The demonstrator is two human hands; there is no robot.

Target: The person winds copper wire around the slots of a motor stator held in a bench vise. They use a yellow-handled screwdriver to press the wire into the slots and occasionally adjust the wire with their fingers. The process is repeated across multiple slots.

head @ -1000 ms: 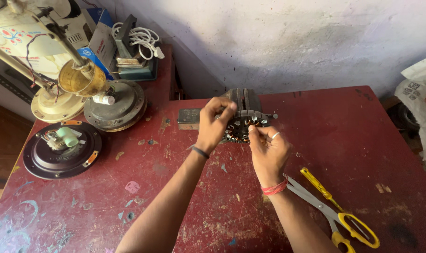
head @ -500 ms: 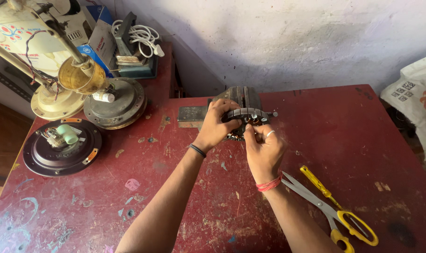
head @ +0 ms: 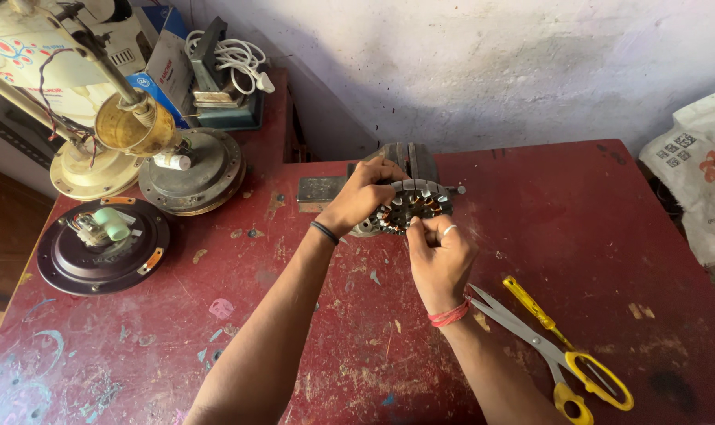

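While left hand (head: pixel 367 197) clamps the round slotted metal stator core (head: pixel 411 206), right hand (head: pixel 440 256) fingertips pinch at 1 slot; grip should hold firm.

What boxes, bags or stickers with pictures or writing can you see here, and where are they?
Blue and white box: far left corner of the red table, rectangular, leaning behind the fan motors.
White printed bag: right edge, crumpled, with dark squares and a red flower.
Cream fan housing: top left, with red and blue printed decoration.
No screens or signs.
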